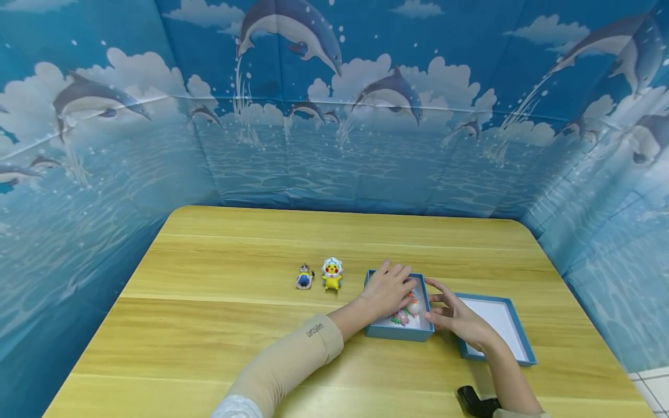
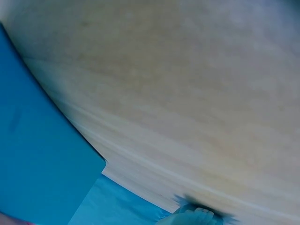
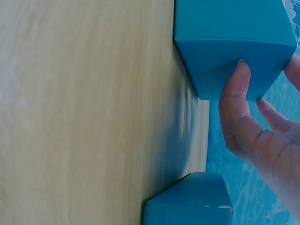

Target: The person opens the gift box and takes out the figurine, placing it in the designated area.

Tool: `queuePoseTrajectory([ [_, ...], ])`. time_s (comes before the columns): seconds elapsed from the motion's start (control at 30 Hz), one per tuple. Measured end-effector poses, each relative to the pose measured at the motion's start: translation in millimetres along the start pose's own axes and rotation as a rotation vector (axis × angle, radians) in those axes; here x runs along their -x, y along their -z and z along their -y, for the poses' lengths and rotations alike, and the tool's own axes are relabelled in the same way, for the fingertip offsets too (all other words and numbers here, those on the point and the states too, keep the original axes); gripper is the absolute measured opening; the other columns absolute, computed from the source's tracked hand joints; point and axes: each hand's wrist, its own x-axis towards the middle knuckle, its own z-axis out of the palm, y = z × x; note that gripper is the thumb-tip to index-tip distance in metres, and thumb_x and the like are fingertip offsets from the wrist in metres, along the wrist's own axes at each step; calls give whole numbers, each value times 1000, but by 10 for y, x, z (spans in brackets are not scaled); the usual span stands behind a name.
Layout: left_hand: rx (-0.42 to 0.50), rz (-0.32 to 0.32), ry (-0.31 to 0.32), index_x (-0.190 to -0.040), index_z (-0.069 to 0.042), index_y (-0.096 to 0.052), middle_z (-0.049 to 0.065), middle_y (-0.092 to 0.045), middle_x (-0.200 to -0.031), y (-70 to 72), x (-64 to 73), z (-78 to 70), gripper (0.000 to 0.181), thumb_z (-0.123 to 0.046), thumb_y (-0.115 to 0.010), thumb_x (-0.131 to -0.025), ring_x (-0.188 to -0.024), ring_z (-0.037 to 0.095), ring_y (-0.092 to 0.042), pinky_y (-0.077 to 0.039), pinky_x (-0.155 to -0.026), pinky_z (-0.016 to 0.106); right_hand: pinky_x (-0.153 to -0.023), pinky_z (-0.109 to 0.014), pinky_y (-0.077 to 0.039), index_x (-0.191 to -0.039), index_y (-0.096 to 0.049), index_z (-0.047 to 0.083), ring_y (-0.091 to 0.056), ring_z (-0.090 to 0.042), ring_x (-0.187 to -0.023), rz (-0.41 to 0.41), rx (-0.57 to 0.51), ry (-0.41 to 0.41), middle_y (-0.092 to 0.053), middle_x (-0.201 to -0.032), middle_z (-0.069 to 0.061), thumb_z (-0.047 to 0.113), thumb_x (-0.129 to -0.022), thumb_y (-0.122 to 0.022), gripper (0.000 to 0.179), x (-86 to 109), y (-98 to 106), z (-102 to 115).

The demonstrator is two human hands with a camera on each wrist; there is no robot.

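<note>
A blue open box [image 1: 399,333] stands on the table, with small colourful figurines [image 1: 413,305] inside. My left hand [image 1: 384,293] reaches over the near left side into this box and covers much of its inside. Its fingertips are hidden, and I cannot tell whether they hold a figurine. At the box's right side is my right hand [image 1: 460,319]. In the right wrist view, that hand's fingers [image 3: 239,93] touch the outer wall of the box [image 3: 220,61], loosely bent and not wrapped around it.
Left of the box stand a yellow figurine with a white hood [image 1: 332,274] and a smaller blue and yellow figurine [image 1: 304,277]. The box lid [image 1: 509,307] lies inside up on the right. Near the front lies a black object [image 1: 475,402] beside the right forearm. A dolphin-print cloth [image 1: 334,157] surrounds the table [image 1: 209,342].
</note>
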Motion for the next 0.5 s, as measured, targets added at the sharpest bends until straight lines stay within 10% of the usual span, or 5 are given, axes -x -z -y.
queuePoseTrajectory([
  [0.5,-19,-34,5,-119,-35,-51,-8,-42,-114,3,4,5,33,-48,-32,-95,-103,9,-40,-29,-97,33,-78,-37,-47,-146,-7,14,-40,-42,-114,-3,5,2,-21,-134,-32,15,-91,-56,74,1,-2,5],
])
